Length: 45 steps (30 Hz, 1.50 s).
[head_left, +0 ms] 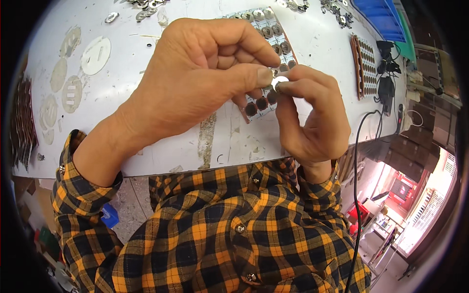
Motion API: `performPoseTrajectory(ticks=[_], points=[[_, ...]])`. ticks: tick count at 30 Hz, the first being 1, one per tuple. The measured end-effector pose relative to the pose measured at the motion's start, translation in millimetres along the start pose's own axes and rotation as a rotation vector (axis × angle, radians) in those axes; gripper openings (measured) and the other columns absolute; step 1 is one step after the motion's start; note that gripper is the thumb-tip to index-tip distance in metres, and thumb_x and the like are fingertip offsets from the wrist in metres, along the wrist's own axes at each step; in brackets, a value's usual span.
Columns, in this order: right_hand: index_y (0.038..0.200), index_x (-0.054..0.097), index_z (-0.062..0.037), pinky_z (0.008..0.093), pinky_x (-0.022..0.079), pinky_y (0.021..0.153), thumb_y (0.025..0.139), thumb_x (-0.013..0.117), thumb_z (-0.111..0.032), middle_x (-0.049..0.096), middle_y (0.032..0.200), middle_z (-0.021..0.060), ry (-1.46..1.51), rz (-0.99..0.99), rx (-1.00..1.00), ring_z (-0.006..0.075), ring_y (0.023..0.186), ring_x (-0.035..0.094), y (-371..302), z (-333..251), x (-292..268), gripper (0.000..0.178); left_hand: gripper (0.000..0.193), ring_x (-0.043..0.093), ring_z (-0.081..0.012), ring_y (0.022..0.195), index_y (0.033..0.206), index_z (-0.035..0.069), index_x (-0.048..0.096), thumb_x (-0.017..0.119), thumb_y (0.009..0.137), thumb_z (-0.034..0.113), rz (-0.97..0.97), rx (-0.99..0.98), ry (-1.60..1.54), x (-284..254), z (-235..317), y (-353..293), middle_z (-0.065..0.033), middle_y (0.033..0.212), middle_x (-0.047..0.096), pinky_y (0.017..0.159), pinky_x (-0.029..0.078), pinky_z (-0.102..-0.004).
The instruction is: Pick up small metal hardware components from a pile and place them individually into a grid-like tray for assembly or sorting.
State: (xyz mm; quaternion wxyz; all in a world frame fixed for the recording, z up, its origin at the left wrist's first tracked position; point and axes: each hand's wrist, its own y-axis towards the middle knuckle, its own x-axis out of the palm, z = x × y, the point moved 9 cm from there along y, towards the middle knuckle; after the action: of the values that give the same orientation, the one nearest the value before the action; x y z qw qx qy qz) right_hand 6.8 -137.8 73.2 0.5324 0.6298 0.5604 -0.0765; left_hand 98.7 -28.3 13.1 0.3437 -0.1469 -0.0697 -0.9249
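A small shiny round metal disc [280,81] is held up over the table between my two hands. My right hand [316,110] pinches it between thumb and fingers from the right. From the left, my left hand [195,80] closes its thumb and a finger at the disc's near edge, where a tiny bright bit shows by the thumbnail. Just below and behind my fingers lies a panel [271,115] with rows of dark round pieces; shiny discs [267,32] sit on its far rows. My hands hide the panel's middle.
Loose metal parts lie in piles [146,9] along the far side, with dark bits [342,17] farther right. A second panel [367,68], a blue tray [378,19] and black cables [387,63] occupy the right. Stacked panels [23,124] stand at the left edge.
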Motion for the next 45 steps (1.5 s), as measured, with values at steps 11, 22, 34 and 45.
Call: performPoseTrajectory(ticks=[11, 22, 34, 45], points=[[0.117, 0.06, 0.0088, 0.0281, 0.057, 0.057, 0.101, 0.065, -0.008, 0.071, 0.097, 0.0166, 0.883, 0.106, 0.909, 0.0148, 0.071, 0.067, -36, 41, 30, 0.023, 0.02, 0.072, -0.0092, 0.083, 0.118, -0.003, 0.07, 0.07, 0.099, 0.003, 0.02, 0.015, 0.031, 2, -1, -1, -0.0073, 0.097, 0.074, 0.071, 0.061, -0.0219], [0.112, 0.06, 0.0038, 0.0226, 0.05, 0.054, 0.101, 0.057, 0.001, 0.065, 0.095, 0.0137, 0.456, 0.131, 0.331, 0.0117, 0.066, 0.058, -22, 4, 14, 0.012, 0.022, 0.069, -0.0082, 0.089, 0.12, -0.004, 0.066, 0.064, 0.098, -0.002, -0.035, 0.111, 0.441, -2, 3, 2, -0.0045, 0.102, 0.071, 0.077, 0.058, -0.0225], [0.106, 0.075, 0.0034, 0.0213, 0.048, 0.068, 0.09, 0.075, 0.004, 0.07, 0.092, 0.0041, -0.08, -0.021, 0.539, 0.0095, 0.078, 0.064, -38, 75, -30, 0.016, 0.023, 0.068, -0.0114, 0.085, 0.11, -0.002, 0.071, 0.067, 0.089, -0.011, -0.012, 0.394, 0.789, 4, 21, -1, -0.0049, 0.095, 0.069, 0.076, 0.056, -0.0258], [0.112, 0.075, -0.0002, 0.022, 0.047, 0.062, 0.093, 0.073, 0.004, 0.068, 0.088, 0.0022, -0.199, -0.266, 0.348, 0.0077, 0.074, 0.061, -24, 65, -21, 0.019, 0.026, 0.07, -0.0255, 0.087, 0.101, -0.001, 0.068, 0.069, 0.079, -0.015, -0.101, 0.513, 0.921, 30, 25, -15, -0.0127, 0.103, 0.068, 0.074, 0.056, -0.0301]])
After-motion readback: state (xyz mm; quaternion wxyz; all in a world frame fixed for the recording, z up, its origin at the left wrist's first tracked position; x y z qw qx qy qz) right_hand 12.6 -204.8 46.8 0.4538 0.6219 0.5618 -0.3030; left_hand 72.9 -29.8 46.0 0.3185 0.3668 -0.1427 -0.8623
